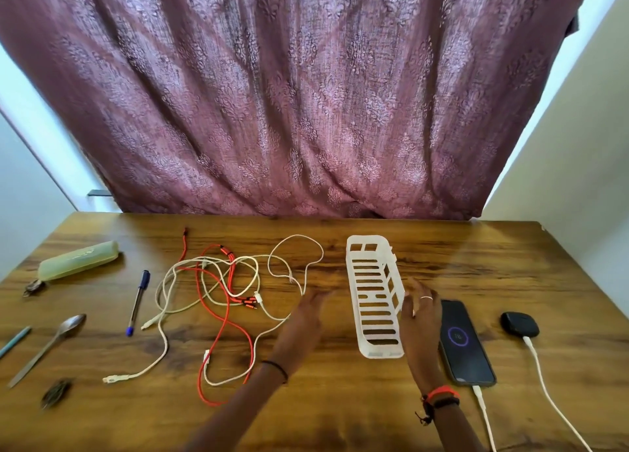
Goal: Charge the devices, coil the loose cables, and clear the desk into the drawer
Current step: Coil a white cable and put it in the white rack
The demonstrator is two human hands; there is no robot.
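Charging looked finished, by my reading: your phone [464, 342] showed a lit ring on its screen with a white lead [483, 407] plugged into its near end. The black earbud case [519, 324] at three o'clock of it had a lead of its own [544, 383].

Coiling was the step in hand. Your left hand [308, 310] hovered over the desk [476, 264], blurred, fingers straight and holding nothing. It was at the three o'clock edge of the tangle [235, 274], where the red cable [225, 317] and the white cables [110, 380] crossed one another. Your right hand [417, 310] was open too, fingers straight, between the white slotted basket [372, 291] and the phone. Whether it touched the basket, I could not tell.

Next you needed to pinch one free plug end and draw that cable clear before looping it, since pulling mid-length would likely tighten the crossings. The pen [138, 302], spoon [51, 346] and green case [78, 259] lay uncleared at nine o'clock. No drawer was in view.
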